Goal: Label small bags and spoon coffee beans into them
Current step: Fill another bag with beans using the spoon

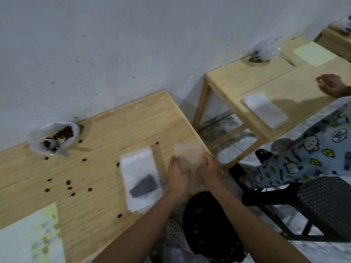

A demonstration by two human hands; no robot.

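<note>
Tabletop [106,133] layout, seen from beside the seated person:

- Empty bag [187,151]: clear, lying flat against the right edge of the tabletop, under both hands.
- Left hand [177,176]: fingers fairly straight, laid flat on the bag's left half and pressing it down, thumb spread to the right.
- Right hand [209,170]: fingers bent over the bag's right side at the table edge. Blur hides whether they pinch the film or only rest on it.
- Filled bag [141,179]: just left of the hands, lying flat, with beans gathered in its near end.
- Bean sack [55,135]: open, at the far edge by the wall, with a spoon [57,148] lying in its mouth.
- Loose beans [69,184]: scattered between the sack and the near edge.
- Label sheet [32,236]: at the near left corner.
</note>
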